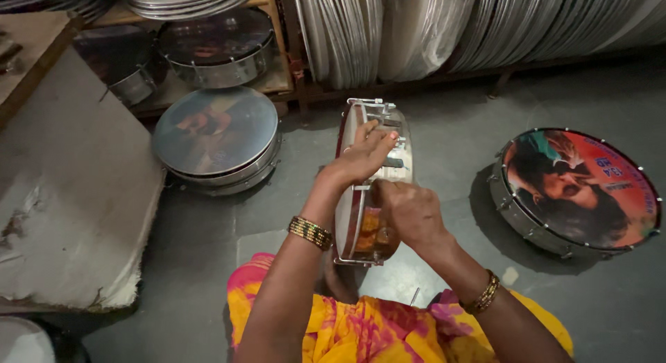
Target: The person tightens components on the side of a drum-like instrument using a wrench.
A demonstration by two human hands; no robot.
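A round frame drum (388,137) with a shiny metal rim stands on its edge on the floor in front of me. My left hand (362,155) lies over the top of its rim, fingers curled against the metal. My right hand (411,212) is closed around something at the drum's near side, on the rim; what it grips is hidden by the fingers. The drum's printed skin shows orange at the bottom (371,228).
A drum with a picture on its skin (579,189) lies flat at the right. Stacked drums (216,134) lie at the left, more on a low shelf (218,47). Metal hoops (423,30) lean along the back. A worn slab (76,196) sits left.
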